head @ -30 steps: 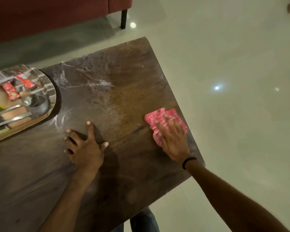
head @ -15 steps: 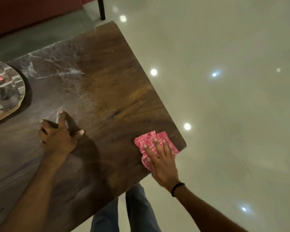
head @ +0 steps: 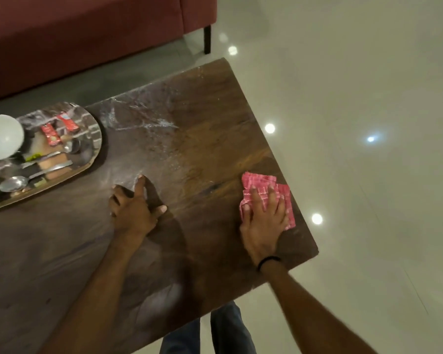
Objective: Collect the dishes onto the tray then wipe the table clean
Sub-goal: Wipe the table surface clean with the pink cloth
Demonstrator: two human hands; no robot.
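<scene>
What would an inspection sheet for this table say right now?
Surface: dark wooden table, with white smeary streaks on its far part.
Job's things: metal tray at the left holds a white bowl, a spoon and red sachets; pink cloth lies near the right edge.
Clutter: nothing seen.
Grippers: left hand rests on the table, fingers spread; right hand presses flat on the cloth.
Cables: nothing seen.
Surroundings: red sofa beyond the table; glossy pale floor.
</scene>
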